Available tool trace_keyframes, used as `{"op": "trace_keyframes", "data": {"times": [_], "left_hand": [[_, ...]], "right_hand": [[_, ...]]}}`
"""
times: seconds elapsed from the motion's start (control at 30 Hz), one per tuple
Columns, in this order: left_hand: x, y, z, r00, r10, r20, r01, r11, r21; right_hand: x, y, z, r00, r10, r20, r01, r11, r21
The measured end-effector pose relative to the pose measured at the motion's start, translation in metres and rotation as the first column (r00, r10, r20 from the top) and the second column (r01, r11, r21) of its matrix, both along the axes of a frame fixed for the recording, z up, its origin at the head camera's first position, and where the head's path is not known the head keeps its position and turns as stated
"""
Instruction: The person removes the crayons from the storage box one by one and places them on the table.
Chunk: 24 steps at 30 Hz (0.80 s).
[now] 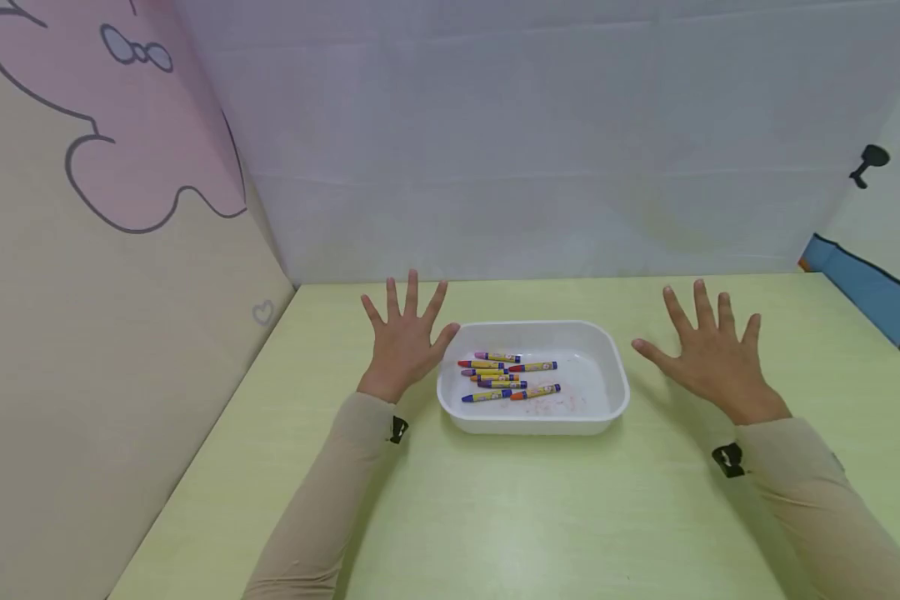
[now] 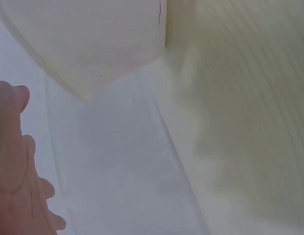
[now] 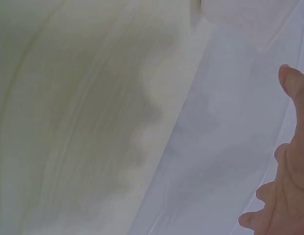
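Note:
A white plastic tray [image 1: 600, 400] lies on the table between my two hands. Inside it, mostly toward the left, are several crayons [image 1: 487, 396] with yellow wrappers and red, orange, purple, pink and blue tips. My left hand [image 1: 403, 346] is spread with straight fingers beside the tray's left end, its thumb overlapping the rim in the head view. To the right of the tray, my right hand [image 1: 720, 362] is likewise spread, its thumb apart from the rim. Both hands hold nothing. The wrist views show the tray's outer wall [image 2: 108, 39] and part of each hand.
The pale yellow-green table [image 1: 510, 508] runs back to a whitish sheet [image 1: 555, 150]. On the left stands a beige wall panel [image 1: 82, 333] with a pink cartoon drawing. Another panel with a blue drawing [image 1: 862, 287] is at the right. Reddish crayon marks stain the tray's floor.

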State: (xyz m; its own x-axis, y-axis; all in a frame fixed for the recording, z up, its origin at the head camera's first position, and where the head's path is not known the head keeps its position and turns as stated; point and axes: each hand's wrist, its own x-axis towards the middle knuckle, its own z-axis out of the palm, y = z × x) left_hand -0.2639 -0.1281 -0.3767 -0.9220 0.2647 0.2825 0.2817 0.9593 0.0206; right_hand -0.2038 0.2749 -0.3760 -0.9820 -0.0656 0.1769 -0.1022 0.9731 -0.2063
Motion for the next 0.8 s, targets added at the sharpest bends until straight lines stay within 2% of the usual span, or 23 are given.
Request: {"op": "trace_keyframes", "data": {"times": [0.17,0.3,0.4,0.47,0.53,0.6,0.7,0.8], "left_hand": [[0.0,-0.002,0.002,1.0,-0.019,0.024,0.019,0.999,0.035],[-0.001,-0.003,0.005,0.995,-0.057,0.082,0.047,0.992,0.113],[-0.003,-0.005,0.007,0.984,-0.102,0.147,0.069,0.975,0.212],[-0.004,-0.006,0.009,0.972,-0.143,0.188,0.083,0.951,0.297],[-0.006,-0.008,0.01,0.955,-0.193,0.226,0.091,0.914,0.396],[-0.008,-0.01,0.01,0.934,-0.248,0.255,0.091,0.86,0.503],[-0.01,-0.013,0.008,0.897,-0.321,0.305,0.043,0.748,0.662],[-0.013,-0.015,0.004,0.852,-0.407,0.331,-0.009,0.619,0.785]], "right_hand": [[-0.002,0.002,0.003,0.998,0.023,0.051,-0.022,1.0,-0.013],[-0.005,0.006,0.011,0.985,0.072,0.157,-0.063,0.996,-0.059],[-0.007,0.008,0.022,0.966,0.128,0.226,-0.102,0.987,-0.121],[-0.008,0.008,0.03,0.95,0.175,0.26,-0.128,0.974,-0.187],[-0.009,0.007,0.038,0.936,0.204,0.288,-0.139,0.963,-0.231],[-0.009,0.006,0.044,0.925,0.228,0.305,-0.149,0.954,-0.261],[-0.009,0.004,0.051,0.919,0.258,0.299,-0.171,0.943,-0.286],[-0.012,0.0,0.057,0.91,0.311,0.275,-0.203,0.912,-0.357]]}}
